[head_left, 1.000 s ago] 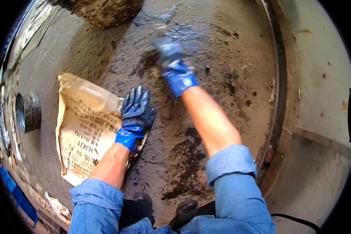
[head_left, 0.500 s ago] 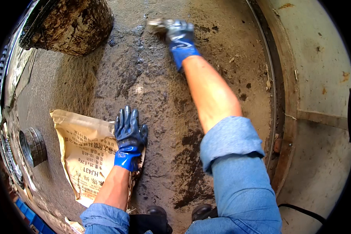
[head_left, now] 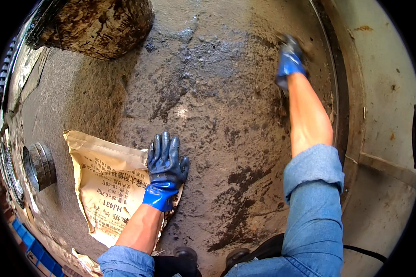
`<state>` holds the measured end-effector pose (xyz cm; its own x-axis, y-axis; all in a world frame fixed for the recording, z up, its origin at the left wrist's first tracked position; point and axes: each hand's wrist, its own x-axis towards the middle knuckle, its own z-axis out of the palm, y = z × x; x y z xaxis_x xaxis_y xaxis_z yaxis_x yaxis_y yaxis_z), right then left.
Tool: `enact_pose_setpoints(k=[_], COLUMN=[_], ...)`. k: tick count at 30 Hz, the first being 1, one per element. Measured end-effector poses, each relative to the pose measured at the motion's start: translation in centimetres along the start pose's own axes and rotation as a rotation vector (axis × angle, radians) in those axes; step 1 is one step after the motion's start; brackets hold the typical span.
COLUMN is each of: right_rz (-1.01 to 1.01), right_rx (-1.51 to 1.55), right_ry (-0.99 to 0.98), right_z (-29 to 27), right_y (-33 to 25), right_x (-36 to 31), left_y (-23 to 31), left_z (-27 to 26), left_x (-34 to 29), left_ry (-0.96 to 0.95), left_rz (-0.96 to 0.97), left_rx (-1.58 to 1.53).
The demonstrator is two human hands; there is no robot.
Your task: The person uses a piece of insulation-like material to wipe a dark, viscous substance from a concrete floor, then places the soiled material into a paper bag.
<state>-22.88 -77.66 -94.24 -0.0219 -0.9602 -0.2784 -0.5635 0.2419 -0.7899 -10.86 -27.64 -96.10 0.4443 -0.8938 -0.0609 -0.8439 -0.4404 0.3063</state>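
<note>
My left hand (head_left: 165, 168), in a dark blue rubber glove, lies flat with its fingers stretched out. It presses on the right edge of a tan printed paper sack (head_left: 108, 184) spread on the grimy floor. At the far right, my right hand (head_left: 290, 53), gloved the same way, is low over the dirty floor (head_left: 235, 106) and smeared by motion. Its fingers are closed around something small and brownish, too blurred to make out.
A dirt-caked bucket (head_left: 94, 27) stands at the far left. A short metal pipe piece (head_left: 39, 166) lies left of the sack. Along the right runs a pale wall panel (head_left: 383, 92) with a ledge. Blue crates (head_left: 34, 249) sit at lower left, and dark shoes (head_left: 186, 253) at the near edge.
My right hand has swept rightward across the floor, from the middle toward the wall side, with the blurred thing still in it. The left hand stays pressed on the sack.
</note>
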Motion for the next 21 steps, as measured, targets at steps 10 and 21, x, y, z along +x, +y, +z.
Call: enact_pose_setpoints(k=[10, 21], right_rz=[-0.856, -0.673], right_rx=[-0.834, -0.185], right_ry=[-0.010, -0.088], right_z=[-0.5, -18.8], right_y=[4.8, 26.0], right_x=[3.9, -9.7], left_y=[0.7, 0.2], left_z=[0.8, -0.1], left_x=[0.1, -0.8], left_ry=[0.094, 0.083], left_rz=[0.068, 0.012], left_rx=[-0.013, 0.015])
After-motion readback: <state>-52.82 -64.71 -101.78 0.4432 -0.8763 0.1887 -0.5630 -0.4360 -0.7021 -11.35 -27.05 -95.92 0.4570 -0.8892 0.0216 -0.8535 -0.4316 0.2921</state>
